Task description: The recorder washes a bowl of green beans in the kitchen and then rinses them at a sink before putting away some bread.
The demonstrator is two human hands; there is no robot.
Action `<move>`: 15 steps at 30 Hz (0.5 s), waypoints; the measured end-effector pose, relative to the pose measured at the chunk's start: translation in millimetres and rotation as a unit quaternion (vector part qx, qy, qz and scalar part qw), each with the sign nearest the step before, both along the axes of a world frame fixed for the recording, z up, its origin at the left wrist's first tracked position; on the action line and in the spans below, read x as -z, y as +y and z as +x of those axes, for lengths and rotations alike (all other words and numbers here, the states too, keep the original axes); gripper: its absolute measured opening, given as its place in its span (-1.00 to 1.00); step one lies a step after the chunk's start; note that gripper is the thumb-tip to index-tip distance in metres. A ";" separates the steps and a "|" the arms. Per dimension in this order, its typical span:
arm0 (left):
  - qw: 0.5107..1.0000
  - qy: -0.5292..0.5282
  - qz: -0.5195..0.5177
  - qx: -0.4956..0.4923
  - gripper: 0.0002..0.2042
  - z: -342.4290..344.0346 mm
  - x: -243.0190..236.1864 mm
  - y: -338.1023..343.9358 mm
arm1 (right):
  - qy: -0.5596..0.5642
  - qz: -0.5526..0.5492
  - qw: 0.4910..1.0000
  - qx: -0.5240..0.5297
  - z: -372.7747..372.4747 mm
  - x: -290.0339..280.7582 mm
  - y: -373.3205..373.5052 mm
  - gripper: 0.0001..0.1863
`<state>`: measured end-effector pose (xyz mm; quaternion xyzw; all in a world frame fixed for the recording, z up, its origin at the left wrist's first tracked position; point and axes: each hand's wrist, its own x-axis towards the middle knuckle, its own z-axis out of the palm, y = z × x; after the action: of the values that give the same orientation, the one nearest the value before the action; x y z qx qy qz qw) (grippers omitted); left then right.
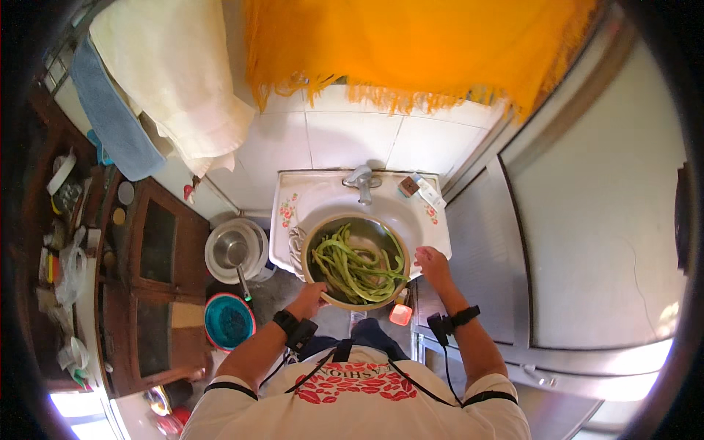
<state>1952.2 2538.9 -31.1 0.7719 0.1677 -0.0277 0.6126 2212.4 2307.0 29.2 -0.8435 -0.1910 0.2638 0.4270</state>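
A wide metal basin (370,229) rests at the front of the white washbasin (408,214), jutting out over its front edge. Long green beans (353,265) lie tangled inside it. My left hand (311,295) grips the basin's near left rim, its fingers mostly hidden by the rim. To the right, apart from the basin, my right hand (434,265) hovers by the washbasin's front right corner. Its fingers are loosely bent and somewhat apart, with nothing visible in them. Behind the basin stands a grey faucet (361,180).
A brown soap-like block (408,186) and a white tube (430,192) lie on the washbasin's back right corner. A metal pot (232,248) sits on a white bucket at left, near a teal tub (229,323). An orange cloth (425,48) hangs above; a grey door (587,205) stands right.
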 end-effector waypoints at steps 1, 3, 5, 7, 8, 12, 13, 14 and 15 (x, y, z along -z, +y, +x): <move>0.999 0.014 -0.023 -0.020 -0.85 4.1 11.2 -3.2 | 0.000 -0.004 1.000 -0.019 12.8 0.3 11.3 -0.69; 0.995 0.044 -0.078 -0.048 -0.83 10.4 31.6 -5.2 | 0.000 -0.009 0.999 -0.041 34.0 0.8 41.4 -0.70; 0.997 0.073 -0.021 0.001 -0.82 27.1 10.3 -5.2 | -0.055 0.005 0.996 -0.063 51.1 8.0 63.9 -0.71; 0.999 0.022 0.006 -0.028 -0.79 33.0 32.7 -5.0 | -0.128 0.034 0.986 -0.102 64.6 13.0 99.6 -0.70; 0.932 0.111 -0.308 -0.157 -0.76 43.6 32.8 -11.2 | -0.195 0.057 0.972 -0.122 67.6 11.8 114.7 -0.70; 0.714 0.194 -0.530 -0.414 -0.73 65.5 35.0 -17.1 | -0.289 -0.062 0.936 -0.189 72.1 -5.4 179.4 -0.63; 0.926 0.079 -0.298 -0.216 -0.73 54.2 49.7 -19.4 | -0.343 -0.076 0.912 -0.212 68.8 -8.2 195.9 -0.59; 0.991 -0.071 0.007 -0.115 -0.74 45.4 52.9 -20.6 | -0.396 -0.088 0.884 -0.231 70.2 -7.1 206.0 -0.56; 0.972 -0.026 -0.122 -0.200 -0.74 52.0 56.5 -27.2 | -0.398 -0.089 0.879 -0.246 73.2 -4.6 215.8 -0.56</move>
<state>2004.1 2511.7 -87.6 0.6421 0.2984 0.0955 0.6996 2285.6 2522.8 33.8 -0.8378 -0.5219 0.0178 0.1594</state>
